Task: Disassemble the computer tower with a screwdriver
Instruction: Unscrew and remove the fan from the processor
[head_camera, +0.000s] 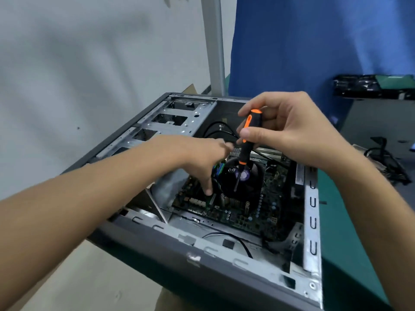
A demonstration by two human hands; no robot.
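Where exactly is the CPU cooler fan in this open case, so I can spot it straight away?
Start at the grey computer tower lying open on its side, and look down at the green motherboard on its floor. The CPU cooler fan sits near the board's middle, right under the tip of the screwdriver in the right hand. It is the only round black part, with a purple hub sticker.

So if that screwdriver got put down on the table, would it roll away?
Quite possibly. The screwdriver has a slim, roundish black-and-orange handle, so it would probably roll on a flat surface. It looks stiff and light: the right hand holds it upright with fingertips alone. The ridged-looking grip likely resists slipping.
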